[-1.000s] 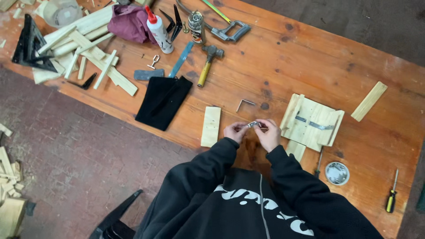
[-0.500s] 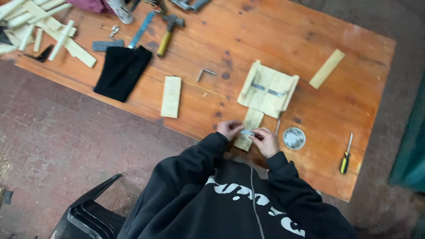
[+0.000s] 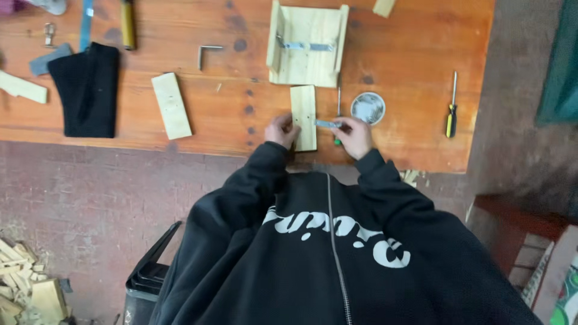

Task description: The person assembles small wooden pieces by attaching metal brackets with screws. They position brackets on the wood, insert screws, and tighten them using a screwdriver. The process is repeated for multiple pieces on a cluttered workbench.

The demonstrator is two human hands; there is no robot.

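Note:
My left hand (image 3: 282, 129) rests on the left edge of a small upright wooden plank (image 3: 303, 114) lying near the front edge of the orange workbench (image 3: 421, 54). Just right of that plank, my right hand (image 3: 355, 137) pinches a small flat metal bracket (image 3: 328, 124) whose tip reaches the plank's right edge. A thin screwdriver shaft (image 3: 338, 99) lies just behind my right hand. An open wooden box frame (image 3: 307, 45) with a metal strip across it sits behind the plank. My black hooded jacket fills the lower part of the view.
A round tin lid (image 3: 368, 108) holding small parts and a yellow-and-black screwdriver (image 3: 450, 114) lie to the right. To the left are a loose plank (image 3: 171, 105), a metal L-bracket (image 3: 208, 51), a black cloth (image 3: 87, 90) and a hammer handle (image 3: 127, 24). Wood scraps (image 3: 24, 283) lie on the brick floor.
My hands, which held the small metal piece together in front of me, have parted and come down to the bench: the left onto the plank, the right keeping the bracket. The view has shifted right.

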